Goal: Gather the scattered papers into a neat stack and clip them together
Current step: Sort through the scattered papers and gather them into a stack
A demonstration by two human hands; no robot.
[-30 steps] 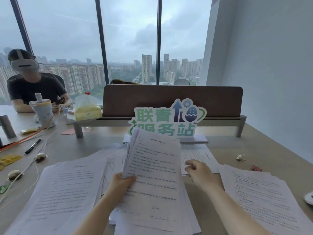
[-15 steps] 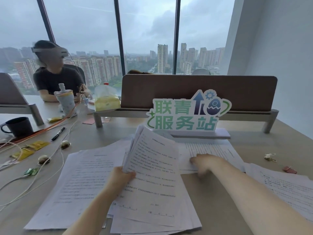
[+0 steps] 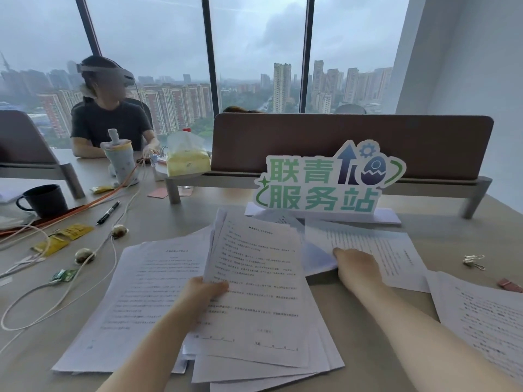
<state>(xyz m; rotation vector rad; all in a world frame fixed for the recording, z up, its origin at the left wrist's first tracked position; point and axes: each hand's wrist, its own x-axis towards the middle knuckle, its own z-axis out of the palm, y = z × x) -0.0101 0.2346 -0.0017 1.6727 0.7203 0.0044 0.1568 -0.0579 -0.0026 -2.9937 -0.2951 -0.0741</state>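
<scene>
My left hand (image 3: 205, 290) grips the left edge of a loose bundle of printed papers (image 3: 260, 287), tilted up off the table in the middle. My right hand (image 3: 358, 267) lies on a sheet (image 3: 379, 250) beyond it and pinches its near-left corner, which lifts and looks blurred. More sheets lie flat at the left (image 3: 147, 292) and at the far right (image 3: 486, 318). A gold binder clip (image 3: 473, 261) and a pink clip (image 3: 509, 284) rest on the table at the right, away from both hands.
A green-and-white sign (image 3: 328, 182) stands just behind the papers, before a brown desk divider (image 3: 351, 142). To the left lie white cables (image 3: 65, 281), a pen (image 3: 108, 213), yellow packets (image 3: 63, 237) and a black mug (image 3: 45, 199). A person in a headset (image 3: 109, 108) sits at far left.
My head has turned left, so the scene has shifted right. My right hand stayed on the far sheet and now lifts its corner. My left hand keeps holding the bundle.
</scene>
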